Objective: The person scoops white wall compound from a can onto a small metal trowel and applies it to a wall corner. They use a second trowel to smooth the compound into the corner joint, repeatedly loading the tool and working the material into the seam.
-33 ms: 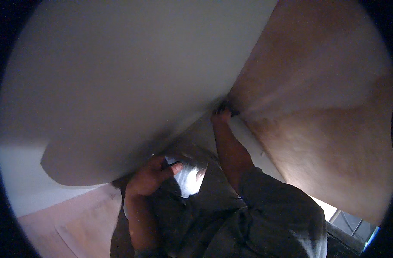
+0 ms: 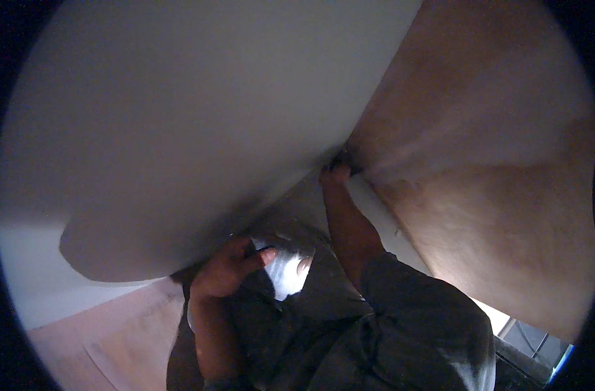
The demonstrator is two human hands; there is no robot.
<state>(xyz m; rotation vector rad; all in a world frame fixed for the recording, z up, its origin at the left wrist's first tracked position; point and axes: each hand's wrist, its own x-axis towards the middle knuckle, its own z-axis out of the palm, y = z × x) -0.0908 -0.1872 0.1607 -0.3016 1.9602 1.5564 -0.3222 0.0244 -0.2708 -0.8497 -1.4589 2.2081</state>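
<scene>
My right hand (image 2: 337, 173) reaches far up to the corner between a pale surface and a brownish wall. Its fingers are closed on a small dark tool (image 2: 354, 169), whose kind is too dim to tell; the tool is close to the corner. Lower and to the left, my left hand (image 2: 224, 268) is closed with the thumb pointing right. It appears to grip a shiny metal plate (image 2: 289, 274) beside the thumb, which catches bright light. Most of the left fingers are hidden behind the hand.
A broad pale grey surface (image 2: 199, 111) slopes over the left and upper area. The brownish, patchy wall (image 2: 493, 195) stands on the right. A pinkish surface (image 2: 121, 332) lies at the lower left. Dark rails (image 2: 522, 362) show at the lower right.
</scene>
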